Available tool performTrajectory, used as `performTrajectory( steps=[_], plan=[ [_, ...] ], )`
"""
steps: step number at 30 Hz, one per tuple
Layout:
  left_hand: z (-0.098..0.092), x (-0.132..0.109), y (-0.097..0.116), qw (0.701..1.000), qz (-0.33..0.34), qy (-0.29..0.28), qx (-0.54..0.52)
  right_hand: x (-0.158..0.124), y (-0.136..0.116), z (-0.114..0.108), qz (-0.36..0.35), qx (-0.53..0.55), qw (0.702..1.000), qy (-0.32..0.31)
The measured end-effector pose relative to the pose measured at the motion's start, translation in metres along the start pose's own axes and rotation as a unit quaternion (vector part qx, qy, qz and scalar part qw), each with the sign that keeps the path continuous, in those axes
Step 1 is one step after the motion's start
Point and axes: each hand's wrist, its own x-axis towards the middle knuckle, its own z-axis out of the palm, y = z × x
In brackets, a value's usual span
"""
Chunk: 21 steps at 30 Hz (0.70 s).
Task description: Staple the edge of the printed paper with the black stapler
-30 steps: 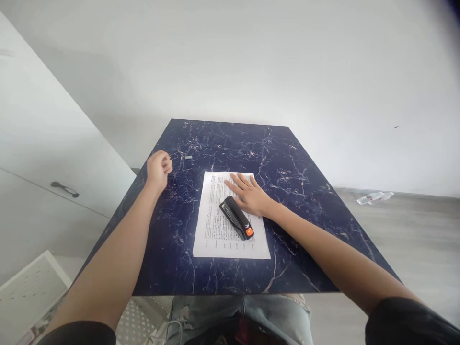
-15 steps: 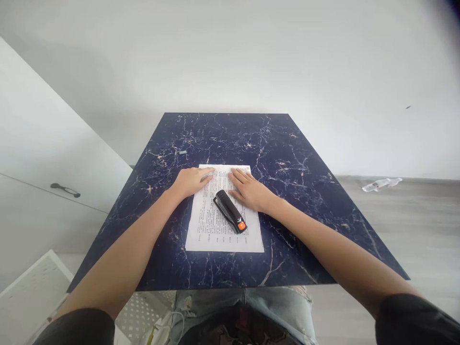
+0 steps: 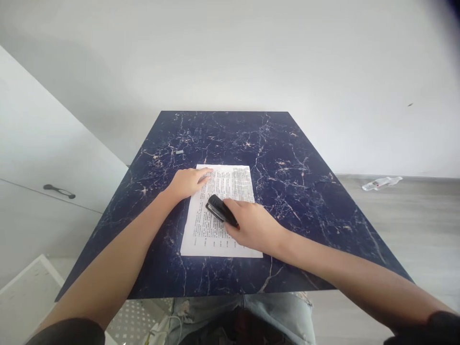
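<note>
A black stapler (image 3: pixel 222 209) is over the printed sheets of paper (image 3: pixel 204 239), its front end pointing to the far left. My right hand (image 3: pixel 251 221) is closed around the stapler's near end and hides that part. On the upper left edge of the paper rests my left hand (image 3: pixel 189 183), its fingers stretched out and pressing the sheet flat. The paper lies on the dark blue marbled table (image 3: pixel 287 191) with rows of print facing up.
A small strip, perhaps staples (image 3: pixel 179 152), lies on the table beyond my left hand. On the left is a white cabinet with a dark handle (image 3: pixel 59 191). A clear plastic item (image 3: pixel 381 183) is on the floor at the right, by the wall.
My right hand has moved from the paper's upper right down to the stapler and taken hold of its near end. My left hand stays on the paper's edge.
</note>
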Motion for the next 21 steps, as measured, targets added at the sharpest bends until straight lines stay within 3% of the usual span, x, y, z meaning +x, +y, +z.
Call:
performTrajectory(
  steps=[3, 8, 16, 21],
  plan=[
    [0.0, 0.0, -0.001, 1.0, 0.001, -0.003, -0.001, -0.001, 0.016, -0.005, 0.003, 0.018, 1.0, -0.011],
    [-0.001, 0.0, 0.001, 1.0, -0.005, -0.014, -0.001, -0.001, 0.046, -0.015, -0.055, 0.012, 0.997, 0.058],
    [-0.002, -0.001, 0.013, 0.998, -0.043, -0.01, 0.037, 0.009, 0.076, -0.001, -0.057, 0.028, 0.989, 0.135],
    [0.001, -0.002, 0.024, 0.996, -0.073, -0.009, 0.05, 0.006, 0.082, -0.002, -0.042, 0.078, 0.98, 0.177]
  ],
)
